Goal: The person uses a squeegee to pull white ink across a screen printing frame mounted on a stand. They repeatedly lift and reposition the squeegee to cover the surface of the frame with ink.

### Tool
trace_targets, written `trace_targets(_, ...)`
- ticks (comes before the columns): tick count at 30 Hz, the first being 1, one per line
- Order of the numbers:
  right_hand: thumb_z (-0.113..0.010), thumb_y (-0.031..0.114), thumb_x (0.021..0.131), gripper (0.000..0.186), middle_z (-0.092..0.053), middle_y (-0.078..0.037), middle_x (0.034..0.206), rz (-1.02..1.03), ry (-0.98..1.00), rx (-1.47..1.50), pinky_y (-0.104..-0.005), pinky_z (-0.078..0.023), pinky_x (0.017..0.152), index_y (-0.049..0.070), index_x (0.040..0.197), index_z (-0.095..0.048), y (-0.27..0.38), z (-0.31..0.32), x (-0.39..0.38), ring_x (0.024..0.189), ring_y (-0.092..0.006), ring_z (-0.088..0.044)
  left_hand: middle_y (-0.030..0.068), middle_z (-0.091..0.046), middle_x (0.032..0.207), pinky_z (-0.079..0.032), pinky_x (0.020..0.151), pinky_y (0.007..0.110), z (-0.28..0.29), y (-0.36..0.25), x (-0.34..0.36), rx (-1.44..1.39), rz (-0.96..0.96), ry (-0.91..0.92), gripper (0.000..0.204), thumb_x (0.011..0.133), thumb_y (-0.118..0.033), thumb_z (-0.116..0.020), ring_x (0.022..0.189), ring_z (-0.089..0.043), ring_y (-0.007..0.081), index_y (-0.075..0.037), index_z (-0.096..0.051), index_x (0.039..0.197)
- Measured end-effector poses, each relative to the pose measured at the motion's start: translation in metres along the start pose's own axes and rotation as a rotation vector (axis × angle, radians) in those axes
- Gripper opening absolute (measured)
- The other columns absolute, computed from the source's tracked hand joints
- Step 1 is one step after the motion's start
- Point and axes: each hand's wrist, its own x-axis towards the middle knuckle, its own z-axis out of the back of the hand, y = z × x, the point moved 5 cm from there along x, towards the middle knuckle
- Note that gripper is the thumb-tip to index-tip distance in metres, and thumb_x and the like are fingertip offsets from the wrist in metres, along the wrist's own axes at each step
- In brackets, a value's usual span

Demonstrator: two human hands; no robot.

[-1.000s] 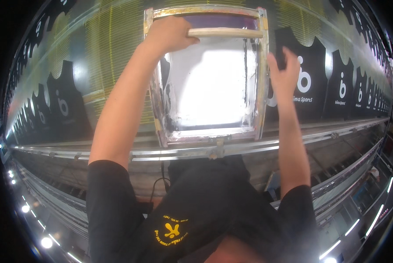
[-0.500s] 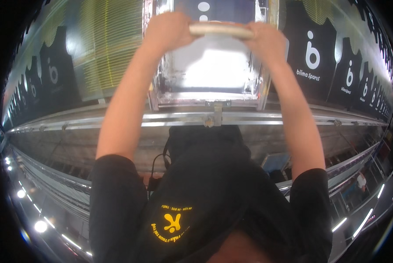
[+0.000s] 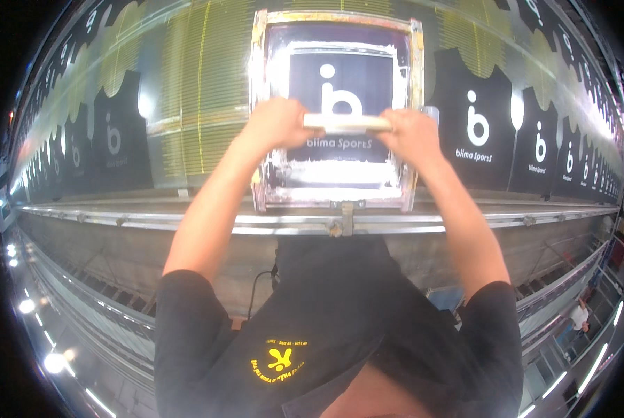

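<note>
Head view, pale bar (image 3: 347, 123) between both hands (image 3: 277, 124), each clasping an end, over framed screen (image 3: 416, 66)

Forearms (image 3: 218, 195) stretched forward (both bare); left fingers (image 3: 295, 117), right fingers (image 3: 395, 122) curled in grip.

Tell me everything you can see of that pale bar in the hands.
The bar is slim, cream-white and smooth-looking, perhaps wooden. It runs crosswise, nearly level in the picture, over the framed screen. The left hand's grip closes over its left end, the right hand's grip over its right, hiding both ends. Whether its underside touches the screen, I can't tell.
</note>
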Motion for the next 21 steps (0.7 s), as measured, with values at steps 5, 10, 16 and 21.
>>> trace_targets(5, -0.086, 0.044, 0.086, 0.029, -0.077, -0.007, 0.086, -0.175, 0.029, 0.002, -0.0466, -0.058, 0.075, 0.018, 0.096, -0.079, -0.052, 0.031, 0.130, 0.085, -0.0327, -0.075, 0.0194, -0.079, 0.088, -0.062, 0.081, 0.050, 0.080, 0.032, 0.118, 0.118, -0.037, -0.160, 0.051, 0.087, -0.063, -0.079, 0.086, -0.077, 0.0407, -0.016, -0.087, 0.102)
trace_targets(10, -0.086, 0.050, 0.085, 0.036, -0.078, -0.005, 0.089, -0.222, -0.015, -0.122, -0.0456, -0.059, 0.076, 0.017, 0.097, -0.081, -0.066, 0.007, 0.156, 0.088, -0.0297, -0.076, 0.0150, -0.079, 0.085, -0.060, 0.081, 0.048, 0.085, 0.036, 0.147, 0.128, -0.047, -0.207, 0.049, 0.083, -0.062, -0.080, 0.086, -0.076, 0.0374, -0.014, -0.086, 0.096)
trace_targets(16, -0.088, 0.048, 0.082, 0.035, -0.076, -0.003, 0.088, -0.182, -0.062, -0.156, -0.0453, -0.058, 0.072, 0.017, 0.095, -0.079, -0.038, -0.017, 0.079, 0.088, -0.0295, -0.075, 0.0131, -0.078, 0.080, -0.061, 0.075, 0.049, 0.026, 0.023, 0.081, 0.073, -0.029, -0.264, 0.045, 0.081, -0.059, -0.083, 0.081, -0.076, 0.0379, -0.017, -0.086, 0.096)
trace_targets(21, -0.086, 0.020, 0.073, 0.026, -0.070, -0.005, 0.083, 0.054, -0.240, -0.130, -0.0414, -0.056, 0.070, 0.014, 0.094, -0.073, 0.008, -0.053, -0.056, 0.078, -0.0270, -0.070, 0.0111, -0.076, 0.087, -0.061, 0.073, 0.048, -0.063, -0.002, -0.028, 0.050, -0.059, -0.302, 0.023, 0.080, -0.030, -0.079, 0.087, -0.077, 0.0337, -0.014, -0.081, 0.096)
